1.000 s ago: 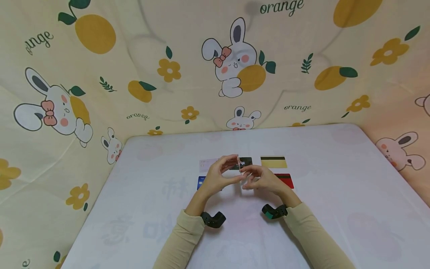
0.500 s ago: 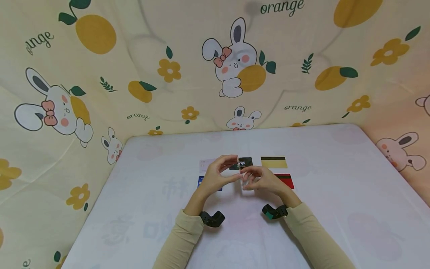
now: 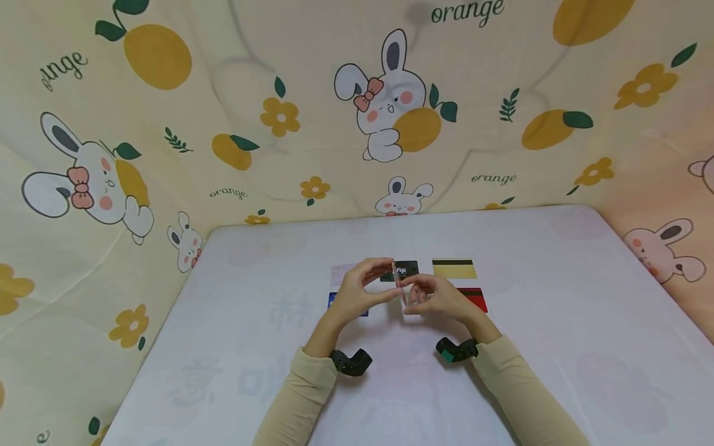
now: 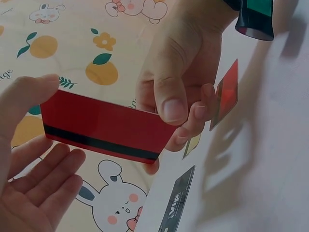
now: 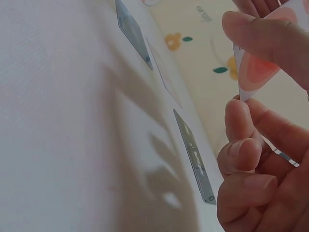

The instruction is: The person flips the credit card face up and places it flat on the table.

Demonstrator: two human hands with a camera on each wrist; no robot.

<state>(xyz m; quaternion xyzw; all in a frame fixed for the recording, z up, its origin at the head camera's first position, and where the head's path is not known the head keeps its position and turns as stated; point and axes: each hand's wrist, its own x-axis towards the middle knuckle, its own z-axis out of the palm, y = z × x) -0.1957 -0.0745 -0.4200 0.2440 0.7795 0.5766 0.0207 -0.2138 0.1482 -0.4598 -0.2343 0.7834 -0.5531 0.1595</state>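
Above the table, both hands hold one card (image 4: 106,125) upright between them. Its face in the left wrist view is red with a black stripe; the side in the right wrist view (image 5: 263,70) is white with pink and orange rings. My left hand (image 3: 357,291) grips one end, thumb on the upper edge and fingers at the lower. My right hand (image 3: 443,297) pinches the opposite end between thumb and fingers. From the head view the card stands nearly edge-on. Behind the hands lies a black VIP card (image 3: 411,269).
More cards lie in two rows: a pale lilac card (image 3: 340,273), a gold card with a dark stripe (image 3: 454,271), a blue card (image 3: 332,299) partly behind the left hand and a red card (image 3: 475,300) beside the right. The white table (image 3: 535,347) meets a printed cloth backdrop (image 3: 312,74).
The held card has turned and tilted slightly, its top leaning a little to the left. Both hands stay almost in place, still holding it.
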